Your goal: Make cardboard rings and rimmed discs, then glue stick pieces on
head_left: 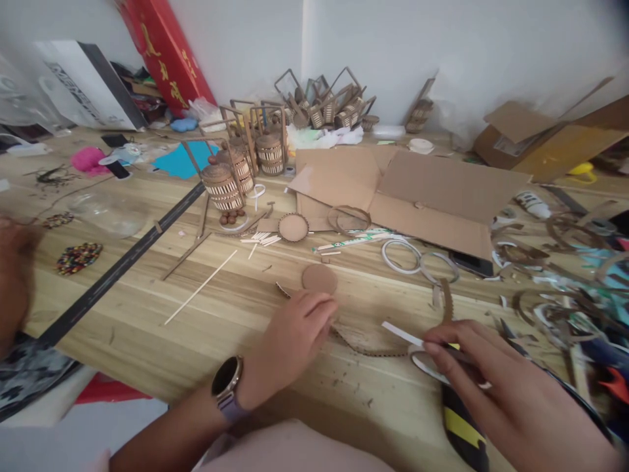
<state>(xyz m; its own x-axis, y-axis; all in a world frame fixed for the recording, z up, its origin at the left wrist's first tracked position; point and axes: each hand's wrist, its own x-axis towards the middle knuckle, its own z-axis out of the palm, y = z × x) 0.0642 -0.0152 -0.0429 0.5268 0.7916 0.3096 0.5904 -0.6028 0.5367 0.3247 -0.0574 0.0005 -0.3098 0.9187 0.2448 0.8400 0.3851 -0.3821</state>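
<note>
Left hand [289,341] is lying knuckles-up on one end of the toothed cardboard strip [366,345] on the wooden table [147,328], right below the cardboard disc [319,278], can't tell if it's actually gripping, while the right hand [496,387] pinches a white strip [400,332] just beside it.

Well beyond the fingers [317,309] lies flat cardboard [432,190]; left of it stand slatted lanterns [223,187]. Nearer, white rings [400,257]. Far to the fingers' left — a black strip [122,262], beads [78,257], a red box [167,56].
</note>
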